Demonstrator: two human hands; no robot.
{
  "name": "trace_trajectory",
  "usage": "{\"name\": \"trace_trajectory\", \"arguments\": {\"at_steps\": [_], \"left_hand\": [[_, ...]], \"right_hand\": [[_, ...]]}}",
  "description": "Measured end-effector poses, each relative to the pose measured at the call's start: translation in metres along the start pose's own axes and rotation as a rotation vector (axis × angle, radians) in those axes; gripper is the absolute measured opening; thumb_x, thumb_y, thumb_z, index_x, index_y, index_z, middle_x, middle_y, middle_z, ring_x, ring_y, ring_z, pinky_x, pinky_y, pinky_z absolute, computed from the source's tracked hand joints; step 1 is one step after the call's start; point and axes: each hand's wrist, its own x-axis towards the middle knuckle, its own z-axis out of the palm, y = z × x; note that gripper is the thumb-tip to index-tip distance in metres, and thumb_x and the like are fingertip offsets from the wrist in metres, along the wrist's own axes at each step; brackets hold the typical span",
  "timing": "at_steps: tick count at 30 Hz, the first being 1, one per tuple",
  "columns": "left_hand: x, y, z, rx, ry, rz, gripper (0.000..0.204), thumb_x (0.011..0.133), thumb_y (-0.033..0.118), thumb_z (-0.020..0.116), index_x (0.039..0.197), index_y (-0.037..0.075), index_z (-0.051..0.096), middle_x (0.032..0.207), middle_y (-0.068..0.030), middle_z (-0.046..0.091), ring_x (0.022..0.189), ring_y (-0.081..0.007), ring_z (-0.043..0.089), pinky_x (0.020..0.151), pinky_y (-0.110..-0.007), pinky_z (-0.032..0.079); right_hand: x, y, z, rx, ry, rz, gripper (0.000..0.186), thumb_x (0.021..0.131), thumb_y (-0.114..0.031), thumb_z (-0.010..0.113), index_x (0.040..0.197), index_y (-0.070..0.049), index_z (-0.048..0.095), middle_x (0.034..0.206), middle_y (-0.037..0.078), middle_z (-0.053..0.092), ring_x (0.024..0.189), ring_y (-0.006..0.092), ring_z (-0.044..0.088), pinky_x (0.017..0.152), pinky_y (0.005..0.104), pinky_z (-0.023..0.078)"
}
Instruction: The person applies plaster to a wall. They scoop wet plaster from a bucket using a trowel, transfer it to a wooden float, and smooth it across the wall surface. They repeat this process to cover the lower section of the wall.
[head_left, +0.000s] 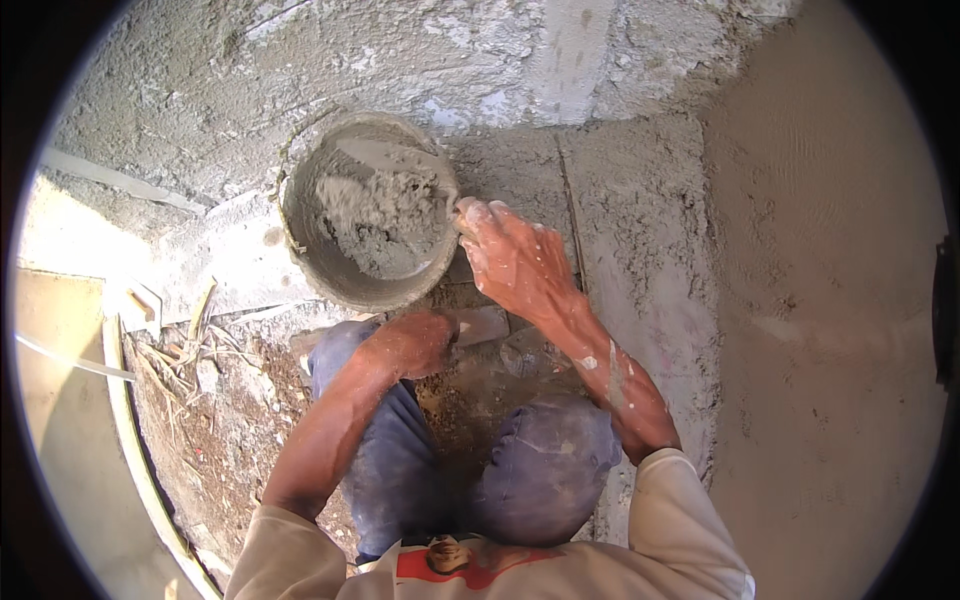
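Note:
A round bucket with a mortar-crusted rim stands in front of me, partly filled with wet grey mortar. My right hand, splashed with mortar, is closed round the handle of a trowel at the bucket's right rim. The trowel's blade reaches inside the bucket, coated in grey and hard to tell from the mortar. Beside my left knee, my left hand is curled just below the bucket. Its fingers are mostly turned away and slightly blurred. A flat greyish piece lies right beside it; whether I grip it is unclear.
Rough, mortar-covered wall rises behind the bucket. To the right, a rough grey strip borders a smooth brown-grey surface. Dry sticks and debris lie at the left, beside a curved pale edge. My bent knees are close below the hands.

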Motion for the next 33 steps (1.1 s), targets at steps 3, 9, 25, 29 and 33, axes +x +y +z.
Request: {"name": "trace_trajectory", "arguments": {"at_steps": [3, 9, 25, 29, 33], "left_hand": [[-0.008, -0.005, 0.003, -0.031, 0.045, -0.050, 0.037, 0.098, 0.021, 0.067, 0.132, 0.005, 0.067, 0.115, -0.0231, 0.074, 0.111, -0.0444, 0.070, 0.095, -0.052, 0.056], [-0.021, 0.008, -0.013, -0.053, 0.071, -0.047, 0.031, 0.096, 0.019, 0.068, 0.124, 0.005, 0.070, 0.111, -0.0239, 0.074, 0.107, -0.0443, 0.072, 0.093, -0.054, 0.057], [-0.028, 0.018, -0.015, -0.091, 0.178, 0.018, 0.024, 0.089, 0.011, 0.071, 0.112, 0.005, 0.072, 0.114, -0.0245, 0.073, 0.108, -0.0437, 0.070, 0.094, -0.051, 0.056], [-0.032, 0.020, -0.020, -0.073, 0.085, -0.071, 0.029, 0.093, 0.020, 0.071, 0.118, 0.006, 0.068, 0.125, -0.0233, 0.070, 0.113, -0.0455, 0.069, 0.100, -0.054, 0.054], [-0.044, 0.019, -0.016, -0.098, 0.126, -0.124, 0.027, 0.094, 0.021, 0.070, 0.116, 0.005, 0.069, 0.121, -0.0241, 0.070, 0.112, -0.0466, 0.069, 0.100, -0.055, 0.054]], "right_hand": [[-0.022, 0.058, 0.034, 0.165, 0.498, -0.003, 0.038, 0.109, -0.026, 0.059, 0.138, -0.002, 0.057, 0.101, 0.015, 0.069, 0.087, 0.0292, 0.072, 0.075, 0.0466, 0.058], [-0.185, 0.157, 0.039, 0.868, 0.601, 0.937, 0.035, 0.114, -0.031, 0.054, 0.137, -0.006, 0.060, 0.075, -0.001, 0.056, 0.047, 0.0062, 0.046, 0.039, 0.0259, 0.037], [-0.025, 0.335, -0.070, 0.940, 0.516, 1.034, 0.066, 0.109, -0.026, 0.061, 0.164, -0.002, 0.034, 0.076, 0.004, 0.057, 0.052, 0.0139, 0.052, 0.043, 0.0329, 0.044], [-0.017, 0.336, -0.045, 0.897, 0.646, 0.959, 0.062, 0.109, -0.023, 0.060, 0.163, -0.001, 0.036, 0.076, 0.005, 0.057, 0.048, 0.0157, 0.051, 0.040, 0.0344, 0.043], [-0.032, 0.293, -0.021, 0.859, 0.624, 0.900, 0.041, 0.108, -0.021, 0.062, 0.142, -0.002, 0.049, 0.078, 0.006, 0.056, 0.050, 0.0148, 0.050, 0.040, 0.0345, 0.041]]}}
